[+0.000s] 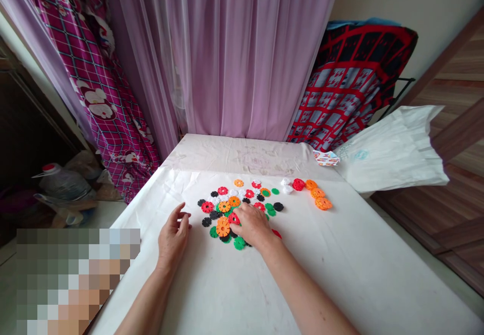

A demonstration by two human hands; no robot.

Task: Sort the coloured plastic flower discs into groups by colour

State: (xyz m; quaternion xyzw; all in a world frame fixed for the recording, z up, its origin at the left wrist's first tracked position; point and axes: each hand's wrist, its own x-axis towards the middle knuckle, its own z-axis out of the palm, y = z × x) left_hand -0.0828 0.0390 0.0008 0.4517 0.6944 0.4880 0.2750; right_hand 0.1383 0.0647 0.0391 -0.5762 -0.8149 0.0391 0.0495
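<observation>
Several notched plastic discs in orange, red, green, black and white lie in a loose pile on the white table. My right hand [250, 222] reaches over the pile's right side, its fingertips at a red disc [234, 218]; its curled fingers partly hide what they touch. Beside it lies an orange disc [223, 226]. My left hand [175, 231] rests left of the pile, fingers apart and holding nothing. Separate groups lie toward the back right: white discs [286, 185], red discs [298, 184] and orange discs [317, 193].
The table [212, 294] has a white cover. At its right edge lie a pale bag [393, 148] and a small patterned piece [326, 158]. Behind hang purple curtains [242, 52]. A plastic bottle [62, 186] stands on the left, off the table.
</observation>
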